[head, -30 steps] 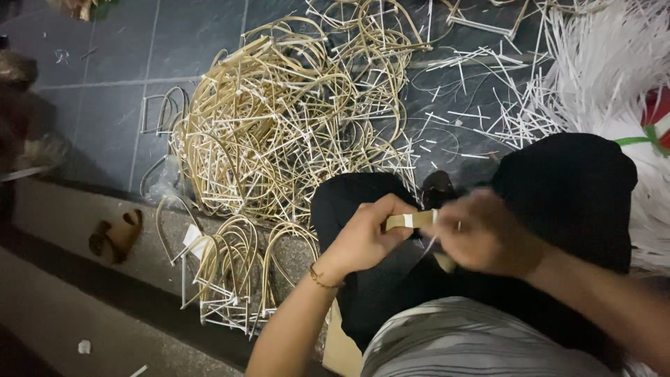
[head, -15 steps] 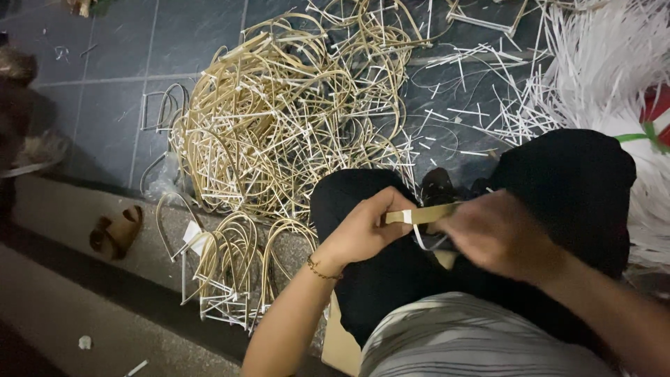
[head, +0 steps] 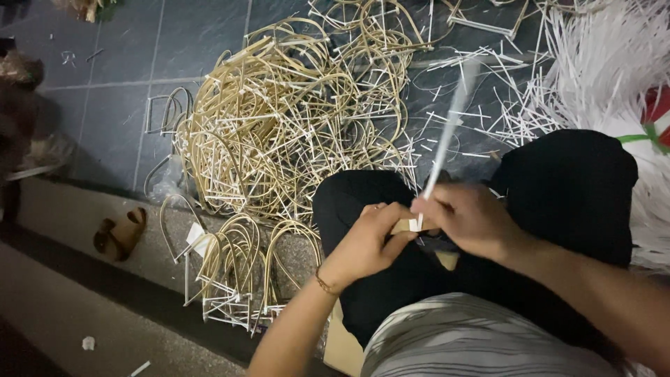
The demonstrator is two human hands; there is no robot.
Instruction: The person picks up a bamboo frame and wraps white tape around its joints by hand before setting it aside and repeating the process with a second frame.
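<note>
White strip [head: 447, 132] rises away from the body, pinched at its base by the closed right hand [head: 471, 220]; left hand [head: 370, 241] grips the tan piece [head: 401, 227] beside it.

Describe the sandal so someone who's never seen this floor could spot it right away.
Start at the big tangle of bent cane loops on the dark floor tiles, then drop to the pale concrete step at lower left. The brown sandal lies alone there, the only footwear, dark and solid beside thin pale strips.

Pale tan cane hoops [head: 279, 132], white strip [head: 447, 132], perhaps grey-striped shirt [head: 474, 335].
</note>
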